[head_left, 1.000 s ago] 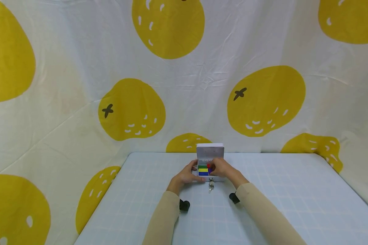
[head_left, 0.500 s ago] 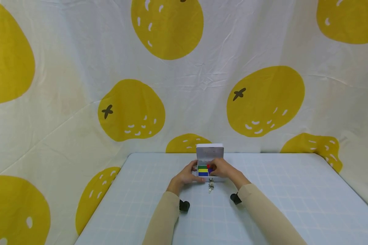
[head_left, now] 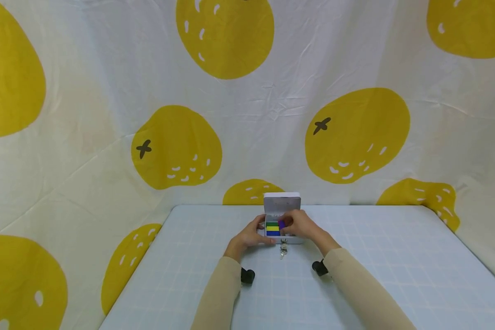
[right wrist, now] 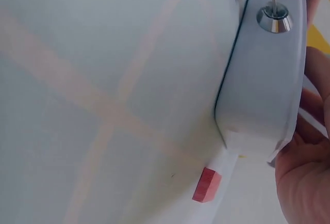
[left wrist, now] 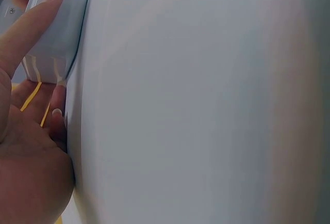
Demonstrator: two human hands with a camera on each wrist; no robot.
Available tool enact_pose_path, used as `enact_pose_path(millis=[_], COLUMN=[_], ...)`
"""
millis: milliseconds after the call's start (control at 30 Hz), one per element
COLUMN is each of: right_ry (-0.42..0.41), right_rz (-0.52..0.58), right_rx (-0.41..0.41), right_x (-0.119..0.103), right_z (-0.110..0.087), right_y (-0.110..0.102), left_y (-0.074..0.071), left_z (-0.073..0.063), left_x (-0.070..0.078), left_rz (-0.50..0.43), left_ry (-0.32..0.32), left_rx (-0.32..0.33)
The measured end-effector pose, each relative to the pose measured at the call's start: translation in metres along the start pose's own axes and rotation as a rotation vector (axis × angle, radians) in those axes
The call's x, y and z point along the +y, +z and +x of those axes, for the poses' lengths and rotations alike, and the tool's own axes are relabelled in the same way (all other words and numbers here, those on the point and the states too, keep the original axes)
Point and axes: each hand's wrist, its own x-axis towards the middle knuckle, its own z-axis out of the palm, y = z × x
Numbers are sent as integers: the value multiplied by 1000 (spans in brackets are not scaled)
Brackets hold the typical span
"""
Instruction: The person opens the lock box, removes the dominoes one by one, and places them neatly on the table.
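A small white metal box (head_left: 295, 240) stands on the table with its lid (head_left: 282, 205) raised. My left hand (head_left: 250, 236) grips the box's left side, thumb along the front wall. Inside, at the left, lie a green block (head_left: 272, 224), a yellow block (head_left: 273, 228) and a blue block (head_left: 273, 233). My right hand (head_left: 302, 224) is over the right part of the box, thumb and fingers pinching a purple block (head_left: 282, 225). That hand hides the box's right interior. A key sits in the front lock (right wrist: 275, 20), with keys (head_left: 283, 251) hanging below.
A red block (right wrist: 207, 185) lies on the table beside the box in the right wrist view. Pale checked cloth covers the table (head_left: 181, 275). Behind it hangs a white curtain (head_left: 268, 142) with yellow fruit prints.
My right hand has risen slightly, and the purple block now shows higher and more upright between its fingers. The red piece seen by the fingertips is out of sight there. My left hand stays put.
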Motion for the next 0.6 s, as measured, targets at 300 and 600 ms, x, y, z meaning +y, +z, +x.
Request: enact_pose_path(millis=[300,600], right_ry=[34,48], right_rz=[44,-27], right_rx=[63,108], right_x=[1,-1], right_z=[0,-12], right_y=[1,-2], left_y=[0,2], left_z=[-4,-4], left_x=[5,5], left_rz=[4,7], left_ry=[2,-13], left_rx=[7,17])
